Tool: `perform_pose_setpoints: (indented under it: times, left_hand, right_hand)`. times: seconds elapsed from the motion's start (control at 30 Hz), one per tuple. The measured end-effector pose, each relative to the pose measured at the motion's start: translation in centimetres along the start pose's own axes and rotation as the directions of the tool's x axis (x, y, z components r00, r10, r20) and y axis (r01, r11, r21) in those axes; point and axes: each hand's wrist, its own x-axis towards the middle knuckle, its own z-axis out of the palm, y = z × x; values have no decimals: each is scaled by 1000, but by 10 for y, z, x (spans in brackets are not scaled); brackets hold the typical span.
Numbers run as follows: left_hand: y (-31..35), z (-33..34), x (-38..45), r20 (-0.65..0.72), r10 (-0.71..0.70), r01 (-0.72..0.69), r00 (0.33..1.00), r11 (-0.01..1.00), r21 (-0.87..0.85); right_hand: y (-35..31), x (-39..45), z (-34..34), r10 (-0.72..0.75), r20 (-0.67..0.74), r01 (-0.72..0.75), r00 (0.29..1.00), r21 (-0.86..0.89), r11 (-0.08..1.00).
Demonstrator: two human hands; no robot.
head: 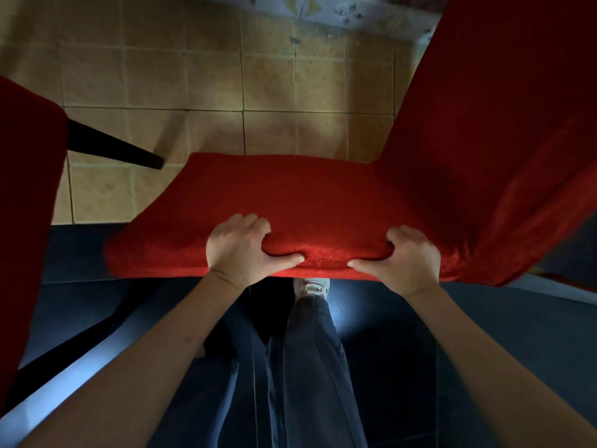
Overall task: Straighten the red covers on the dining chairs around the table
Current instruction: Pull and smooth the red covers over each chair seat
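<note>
Along the seat's near edge, left hand (240,245) and right hand (408,258) pinch the red cover (310,202), thumbs pointing inward, backrest rising rightward.

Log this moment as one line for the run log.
step: straightening seat cover | left hand: grips red cover front edge | right hand: grips same edge
</note>
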Motion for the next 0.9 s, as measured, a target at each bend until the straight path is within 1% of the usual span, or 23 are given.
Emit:
perform_pose_setpoints:
  times: [0.23, 0.33, 0.4, 0.47, 0.53, 0.67, 0.77, 0.9]
  left_hand:
    - [-21, -14, -5, 43, -11, 10, 999, 1000, 5]
    - [-41, -32, 4, 103, -6, 0, 995, 999, 54]
    - [-51, -46, 15, 215, -26, 5, 976, 995, 95]
    - [-56, -54, 27, 385, -55, 6, 921, 992, 129]
    - [-54, -56, 35, 444, -45, -15, 895, 991, 132]
    - [-43, -57, 43, 478, -16, -70, 878, 984, 163]
    - [-42, -59, 29, 493, -40, -55, 869, 983, 178]
    - [-45, -59, 13, 494, -62, -35, 868, 982, 184]
  right_hand:
    - [-24, -3, 2, 31, 35, -31, 999, 10, 999]
    - [-47, -9, 7, 67, 18, -68, 998, 52, 996]
    - [-64, -13, 5, 111, 40, -114, 993, 101, 988]
    - [-74, -18, 2, 162, 77, -170, 984, 123, 978]
    - [-75, -22, 1, 210, 100, -222, 973, 138, 965]
    - [-69, -26, -4, 264, 113, -279, 958, 157, 947]
    - [-67, -35, -1, 255, 162, -278, 953, 147, 949]
    - [-67, -44, 5, 239, 164, -263, 957, 140, 955]
